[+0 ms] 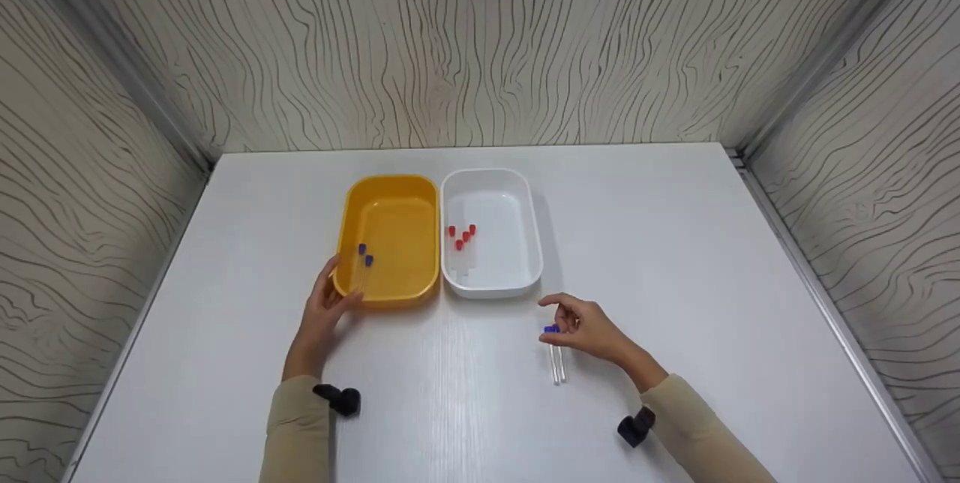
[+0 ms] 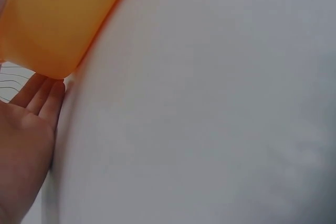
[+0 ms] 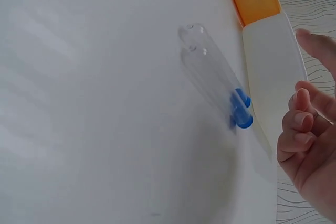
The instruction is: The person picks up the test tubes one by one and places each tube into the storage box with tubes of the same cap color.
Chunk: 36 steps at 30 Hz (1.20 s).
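Observation:
My left hand (image 1: pixel 324 314) grips the near-left corner of a yellow tray (image 1: pixel 412 292), thumb on the near rim and fingers against its outer side. Two blue-capped test tubes (image 1: pixel 365 273) lie in that tray. My right hand (image 1: pixel 589 327) hovers over two more blue-capped test tubes (image 3: pixel 215 72), which lie side by side on the table. Its thumb and index finger are spread apart, the other fingers bent, and nothing is held. In the right wrist view the fingers (image 3: pixel 302 119) stand apart from the blue caps.
A white tray (image 1: pixel 493 292) stands against the yellow one, with several red-capped test tubes (image 1: pixel 462 250) at its left side. Wood-patterned panels (image 1: pixel 465 48) rise behind the white table (image 1: pixel 675 243) and at both sides.

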Motion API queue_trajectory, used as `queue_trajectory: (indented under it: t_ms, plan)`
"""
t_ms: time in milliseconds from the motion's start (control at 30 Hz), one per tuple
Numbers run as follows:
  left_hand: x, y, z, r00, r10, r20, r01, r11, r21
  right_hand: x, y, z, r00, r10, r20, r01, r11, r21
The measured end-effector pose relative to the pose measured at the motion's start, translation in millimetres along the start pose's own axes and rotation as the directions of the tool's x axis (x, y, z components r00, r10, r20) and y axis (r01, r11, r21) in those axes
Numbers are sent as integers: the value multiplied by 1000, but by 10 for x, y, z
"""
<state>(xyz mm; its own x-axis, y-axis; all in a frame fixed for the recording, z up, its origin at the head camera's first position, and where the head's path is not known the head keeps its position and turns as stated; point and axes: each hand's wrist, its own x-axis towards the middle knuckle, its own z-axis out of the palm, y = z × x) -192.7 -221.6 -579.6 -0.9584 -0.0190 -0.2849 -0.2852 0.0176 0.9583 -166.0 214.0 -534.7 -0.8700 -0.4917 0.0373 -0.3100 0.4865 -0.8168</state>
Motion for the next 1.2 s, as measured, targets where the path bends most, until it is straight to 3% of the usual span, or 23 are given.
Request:
queue_trajectory:
  t_ms: [233,500,767,1000,1200]
  plan:
    - [22,-18,-17,1000,-5,-4,5,1000,15,-136,243,-9,997,70,31,-70,997,-17]
    - [20,-21,-21,1000,-6,6,6,1000,-5,-273,418,-20,995,80,60,-77,995,-63]
    - [11,-16,0,1000,-1,-5,1,1000,11,-320,406,-14,993,102,63,-89,980,-177]
    - [-29,32,6,999,-42,1,42,999,4,-323,372,8,985,148,84,-128,969,-209]
    - [10,-3,-5,1000,-26,-5,26,1000,-2,-314,357,4,985,149,81,-126,962,-242]
